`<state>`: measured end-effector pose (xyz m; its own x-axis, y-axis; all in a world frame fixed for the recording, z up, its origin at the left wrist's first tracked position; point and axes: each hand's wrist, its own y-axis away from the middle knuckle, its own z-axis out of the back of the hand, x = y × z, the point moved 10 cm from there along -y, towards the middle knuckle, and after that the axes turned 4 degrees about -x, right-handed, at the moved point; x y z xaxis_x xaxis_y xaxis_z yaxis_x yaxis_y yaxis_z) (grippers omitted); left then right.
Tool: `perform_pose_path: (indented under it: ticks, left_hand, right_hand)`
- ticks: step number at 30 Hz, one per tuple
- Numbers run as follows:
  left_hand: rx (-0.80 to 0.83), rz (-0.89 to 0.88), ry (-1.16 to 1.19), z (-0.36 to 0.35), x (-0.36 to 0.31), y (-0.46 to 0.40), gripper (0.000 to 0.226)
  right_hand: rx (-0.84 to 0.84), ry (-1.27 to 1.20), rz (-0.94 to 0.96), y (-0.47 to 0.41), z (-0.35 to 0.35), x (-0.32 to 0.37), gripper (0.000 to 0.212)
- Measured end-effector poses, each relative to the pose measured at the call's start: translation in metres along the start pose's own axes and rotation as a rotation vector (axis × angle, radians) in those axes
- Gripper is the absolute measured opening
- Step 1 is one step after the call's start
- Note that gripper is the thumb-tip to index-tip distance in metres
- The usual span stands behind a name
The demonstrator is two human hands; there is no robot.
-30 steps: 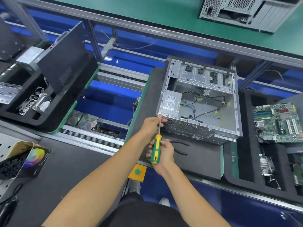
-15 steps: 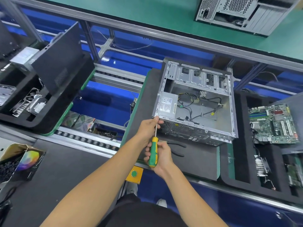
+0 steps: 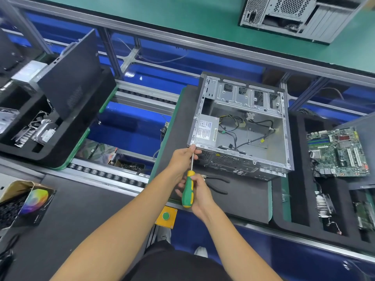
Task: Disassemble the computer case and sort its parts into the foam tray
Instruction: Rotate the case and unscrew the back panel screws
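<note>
Right hand (image 3: 197, 192) grips green-and-yellow plastic-handled screwdriver (image 3: 187, 189), fingers curled round handle; left hand (image 3: 183, 157) pinches its thin metal shaft near the tip, at near-left corner of open silver metal computer case (image 3: 241, 128). Case lies on its side on dark grey foam mat (image 3: 247, 197), side panel off, grey power supply box (image 3: 206, 129) and loose black cables (image 3: 241, 128) inside. Black-handled pliers (image 3: 218, 184) lie on mat just beside right hand, partly hidden by it. Black foam tray (image 3: 298, 189) to the right holds green motherboard (image 3: 338, 153). Second black foam tray (image 3: 60, 151) far left holds black flat case panel (image 3: 71, 76) standing tilted. Yellow box with green button (image 3: 166, 217) below mat edge
</note>
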<state>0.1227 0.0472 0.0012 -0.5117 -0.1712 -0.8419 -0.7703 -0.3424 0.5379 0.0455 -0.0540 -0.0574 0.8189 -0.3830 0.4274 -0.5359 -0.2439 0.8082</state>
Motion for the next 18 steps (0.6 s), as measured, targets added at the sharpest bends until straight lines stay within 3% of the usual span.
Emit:
perform_pose_path:
  ticks: [3,18]
  left_hand:
    - [0.028,0.014,0.034,-0.002,0.002,-0.001,0.038]
    - [0.008,-0.025,0.089,-0.003,0.012,-0.003,0.033]
  right_hand:
    - [-0.133,0.129,0.118,0.001,0.013,0.014,0.01]
    - [-0.125,0.202,0.189,0.009,0.018,0.027,0.02]
